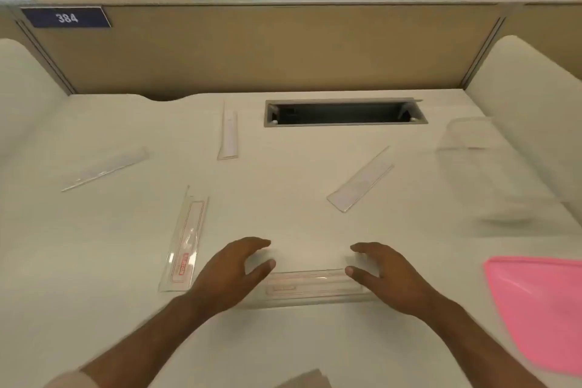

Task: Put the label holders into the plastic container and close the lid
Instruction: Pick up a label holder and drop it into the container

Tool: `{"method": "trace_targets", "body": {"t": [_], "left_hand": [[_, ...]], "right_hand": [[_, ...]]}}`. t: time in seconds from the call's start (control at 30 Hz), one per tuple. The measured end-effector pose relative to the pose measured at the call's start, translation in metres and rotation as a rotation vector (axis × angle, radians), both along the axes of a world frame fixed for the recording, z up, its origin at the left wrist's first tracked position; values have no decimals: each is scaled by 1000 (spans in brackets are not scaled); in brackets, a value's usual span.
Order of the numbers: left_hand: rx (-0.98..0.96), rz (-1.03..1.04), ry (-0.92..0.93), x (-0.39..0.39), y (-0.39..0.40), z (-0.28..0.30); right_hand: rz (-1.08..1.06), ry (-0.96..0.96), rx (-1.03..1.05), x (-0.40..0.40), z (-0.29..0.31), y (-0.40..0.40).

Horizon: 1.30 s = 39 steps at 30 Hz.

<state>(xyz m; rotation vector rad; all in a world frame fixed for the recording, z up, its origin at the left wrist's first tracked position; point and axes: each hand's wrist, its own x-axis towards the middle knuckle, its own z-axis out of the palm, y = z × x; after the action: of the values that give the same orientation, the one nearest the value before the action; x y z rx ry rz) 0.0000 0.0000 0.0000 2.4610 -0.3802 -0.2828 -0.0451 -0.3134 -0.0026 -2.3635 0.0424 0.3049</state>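
Observation:
Several clear label holders lie scattered on the white desk. One with red print point(310, 286) lies flat near the front, between my two hands. My left hand point(231, 274) sits at its left end and my right hand point(387, 277) at its right end, fingers spread, neither gripping it. Another red-printed holder point(185, 238) lies to the left. Plain ones rest at far left point(105, 168), at the back centre point(229, 132) and right of centre point(362, 181). The clear plastic container point(491, 173) stands blurred at the right. Its pink lid point(541, 302) lies at the front right.
A rectangular cable slot point(345, 112) is cut into the desk at the back. A tan partition point(267, 50) with a blue "384" plate point(66, 18) closes the far side. Cream side panels flank the desk left and right.

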Motion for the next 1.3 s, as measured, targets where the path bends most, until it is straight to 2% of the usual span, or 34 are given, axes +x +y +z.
{"method": "trace_targets", "body": {"t": [0.13,0.3,0.5,0.63,0.83,1.0,1.13,1.3], "left_hand": [[-173,114,-34,-14,9,-12],[-323,209,1,-31,19,-19],[-128,43,39,-40,26,-35],[-123,91,-13,-35,21,-34],[-269,181,-56,-19,6,-22],[-363,227,-111,-9,-1,-6],[-535,375,32,-4,-7,11],[-763,465,155,3,-14,28]], "right_hand": [[-41,15,126,-6,-3,-6],[-6,-49,153,-16,-16,-12],[-97,-80,236,-18,-18,-9],[-149,-77,304,-12,-5,-4],[-114,41,496,1,27,-2],[-233,14,606,9,39,6],[-403,56,833,11,42,10],[-404,46,1043,14,49,12]]}}
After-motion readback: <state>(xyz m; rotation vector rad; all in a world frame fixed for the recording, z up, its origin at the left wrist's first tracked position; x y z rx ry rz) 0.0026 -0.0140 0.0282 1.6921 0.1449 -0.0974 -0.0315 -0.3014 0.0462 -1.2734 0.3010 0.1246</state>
